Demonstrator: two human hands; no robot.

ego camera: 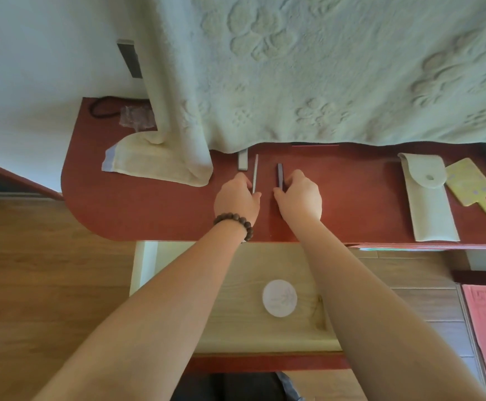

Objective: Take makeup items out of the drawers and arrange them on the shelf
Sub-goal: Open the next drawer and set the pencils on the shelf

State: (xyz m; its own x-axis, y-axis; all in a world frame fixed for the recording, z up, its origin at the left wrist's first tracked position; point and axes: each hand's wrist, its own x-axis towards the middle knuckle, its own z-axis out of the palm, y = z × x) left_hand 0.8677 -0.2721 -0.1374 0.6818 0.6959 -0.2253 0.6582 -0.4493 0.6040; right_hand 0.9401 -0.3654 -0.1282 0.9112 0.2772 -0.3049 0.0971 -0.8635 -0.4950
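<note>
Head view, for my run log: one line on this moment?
left hand: holds pale stick | right hand: holds dark stick | both on red shelf

The red shelf point(155, 209) carries a folded towel point(155, 166), pouch point(429, 204) and yellow paddle point(471, 185).

pouch point(427, 198) left of paddle point(471, 185)

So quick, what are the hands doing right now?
Left hand: holding a thin pale grey stick, one end on the red-brown shelf.
Right hand: holding a slim dark stick the same way.
</note>
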